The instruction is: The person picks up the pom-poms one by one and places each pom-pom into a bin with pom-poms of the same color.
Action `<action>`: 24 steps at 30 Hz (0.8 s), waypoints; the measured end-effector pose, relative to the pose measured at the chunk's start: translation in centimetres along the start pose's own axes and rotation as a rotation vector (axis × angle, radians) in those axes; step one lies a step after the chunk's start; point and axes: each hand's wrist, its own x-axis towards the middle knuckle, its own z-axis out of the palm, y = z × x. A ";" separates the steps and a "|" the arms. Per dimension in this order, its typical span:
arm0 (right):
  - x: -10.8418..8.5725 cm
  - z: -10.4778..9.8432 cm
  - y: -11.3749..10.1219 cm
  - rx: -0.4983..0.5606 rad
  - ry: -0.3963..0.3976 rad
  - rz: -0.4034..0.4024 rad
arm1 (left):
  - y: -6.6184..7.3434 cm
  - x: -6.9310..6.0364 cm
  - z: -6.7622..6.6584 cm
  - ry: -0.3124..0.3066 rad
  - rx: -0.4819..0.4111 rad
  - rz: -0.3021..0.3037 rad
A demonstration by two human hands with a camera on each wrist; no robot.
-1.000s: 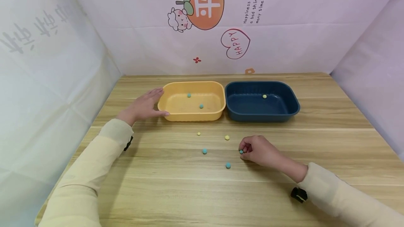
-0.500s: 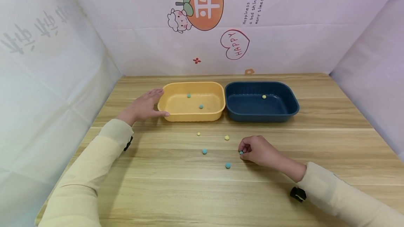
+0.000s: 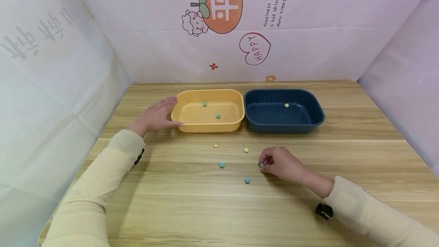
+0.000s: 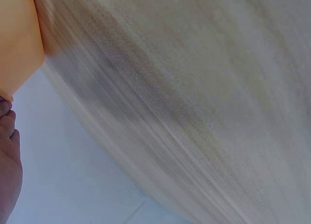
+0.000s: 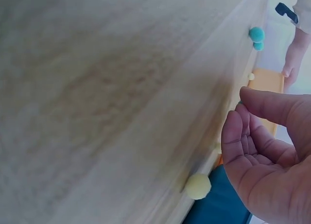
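Note:
My left hand (image 3: 158, 116) rests at the left end of the yellow tray (image 3: 207, 128), thumb on its front edge and fingers at the back corner. My right hand (image 3: 283, 165) pinches a small teal ball (image 3: 261, 165) between thumb and fingertips, low over the table; in the right wrist view the right hand (image 5: 267, 151) nearly hides that ball. Left of it lie two teal balls, one (image 3: 222, 165) farther left and one (image 3: 247, 180) nearer the front. Two yellow balls, a small one (image 3: 215, 146) and a larger one (image 3: 246, 150), lie before the trays.
The dark blue tray (image 3: 284, 129) stands against the yellow tray's right side, with one yellow ball (image 3: 286, 105) inside. Two teal balls (image 3: 205, 104) (image 3: 218, 116) lie in the yellow tray. Printed cloth (image 3: 164, 56) rises behind the wooden table (image 3: 178, 209).

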 end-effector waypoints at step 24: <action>1.1 -1.5 -1.6 0.062 0.109 -0.045 | -0.1 0.0 0.1 0.001 0.011 -0.001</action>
